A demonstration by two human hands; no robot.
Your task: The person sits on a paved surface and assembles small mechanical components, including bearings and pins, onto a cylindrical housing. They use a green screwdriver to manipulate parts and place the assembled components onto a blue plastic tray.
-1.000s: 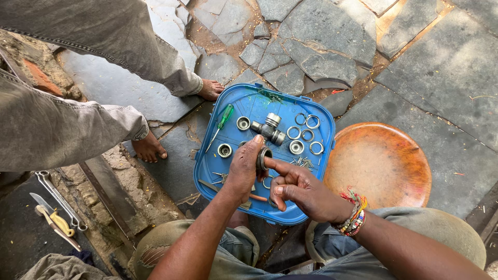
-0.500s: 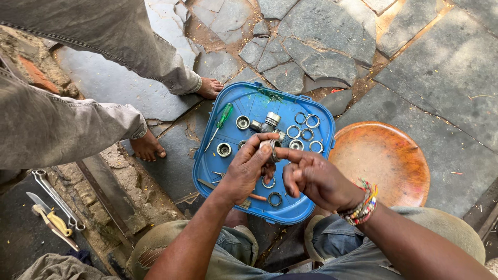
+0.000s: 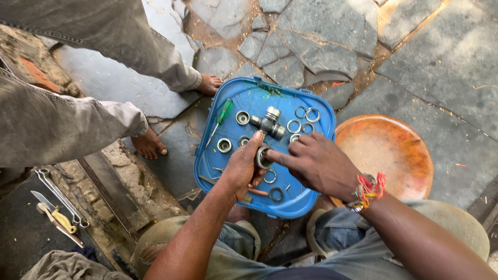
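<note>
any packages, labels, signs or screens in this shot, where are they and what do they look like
None in view: no package, label, sign or screen.
Nearest to a container: a blue plastic lid used as a tray, rounded square, on the stone floor, holding metal rings and bearing cups.
The left hand holds a bearing cup; the right hand points a finger at it.

Both forearms enter from the bottom of the frame and converge at centre. Left hand point(image 3: 241, 168) sits just left of centre, back up, fingers curled closed, index finger stretched toward the upper right. Right hand point(image 3: 316, 163) lies right of centre, knuckles up, index finger pointing left to meet the left fingertips. Right wrist carries bright thread bands.
</note>
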